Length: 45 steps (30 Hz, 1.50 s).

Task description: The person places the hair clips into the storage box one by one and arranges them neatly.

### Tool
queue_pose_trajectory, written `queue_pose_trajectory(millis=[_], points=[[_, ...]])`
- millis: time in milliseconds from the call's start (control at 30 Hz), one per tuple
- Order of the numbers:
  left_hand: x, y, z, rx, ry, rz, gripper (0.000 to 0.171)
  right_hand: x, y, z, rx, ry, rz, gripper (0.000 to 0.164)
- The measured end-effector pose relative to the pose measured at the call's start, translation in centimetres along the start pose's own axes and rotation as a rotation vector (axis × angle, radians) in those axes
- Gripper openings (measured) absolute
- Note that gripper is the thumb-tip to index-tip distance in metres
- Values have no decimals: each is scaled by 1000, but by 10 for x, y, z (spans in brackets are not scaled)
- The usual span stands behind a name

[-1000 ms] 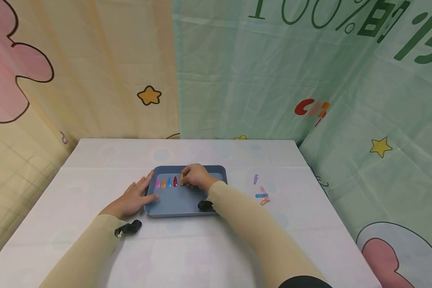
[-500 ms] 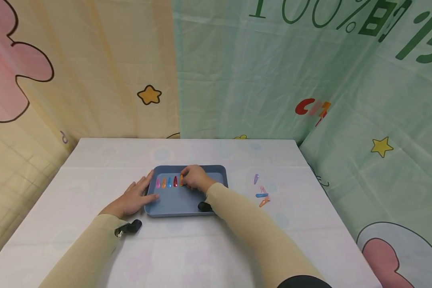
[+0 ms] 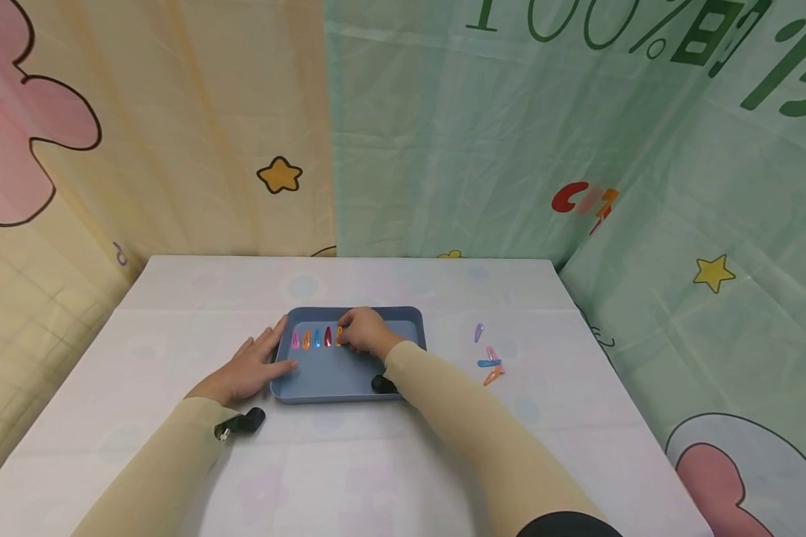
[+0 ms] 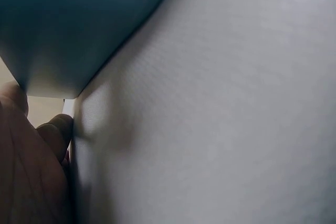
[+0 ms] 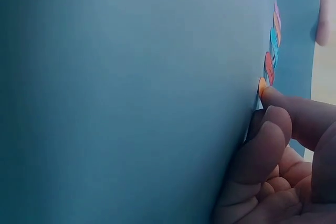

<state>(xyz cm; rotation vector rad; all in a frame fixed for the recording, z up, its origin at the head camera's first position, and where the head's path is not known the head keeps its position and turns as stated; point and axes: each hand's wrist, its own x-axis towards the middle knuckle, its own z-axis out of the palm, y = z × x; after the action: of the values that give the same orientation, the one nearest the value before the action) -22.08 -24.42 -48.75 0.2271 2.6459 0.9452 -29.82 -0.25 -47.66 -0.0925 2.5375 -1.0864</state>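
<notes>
A shallow blue-grey tray (image 3: 329,380) lies on the table. In its upper left part stands a row of snap hair clips: pink (image 3: 295,339), orange (image 3: 306,339), blue (image 3: 317,338) and red (image 3: 327,337). At the right end of that row, my right hand (image 3: 369,333) holds an orange hair clip (image 5: 262,85) at the tray floor, fingertips on it and partly covering it. My left hand (image 3: 245,371) rests along the tray's left edge, fingers spread and thumb over the rim; the left wrist view shows the tray's side wall (image 4: 79,30) beside that hand.
Right of the tray, loose hair clips lie on the white-covered table (image 3: 322,470): a purple clip (image 3: 479,333) apart, and a pink clip (image 3: 490,352), a blue clip (image 3: 489,363) and an orange clip (image 3: 493,375) bunched together. Printed curtains (image 3: 403,149) hang behind the table.
My right hand has shifted very slightly at the end of the row, with its fingers still on the orange hair clip. The left hand and tray have stayed in place.
</notes>
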Motion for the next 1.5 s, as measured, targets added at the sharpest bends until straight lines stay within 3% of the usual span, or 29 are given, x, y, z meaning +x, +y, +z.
queue_pose_trajectory(millis=[467, 1500], points=[[0, -1, 1, 11, 24, 54, 102, -6, 0, -3, 10, -8, -16, 42], [0, -3, 1, 4, 14, 20, 102, -2, 3, 0, -1, -12, -21, 39]])
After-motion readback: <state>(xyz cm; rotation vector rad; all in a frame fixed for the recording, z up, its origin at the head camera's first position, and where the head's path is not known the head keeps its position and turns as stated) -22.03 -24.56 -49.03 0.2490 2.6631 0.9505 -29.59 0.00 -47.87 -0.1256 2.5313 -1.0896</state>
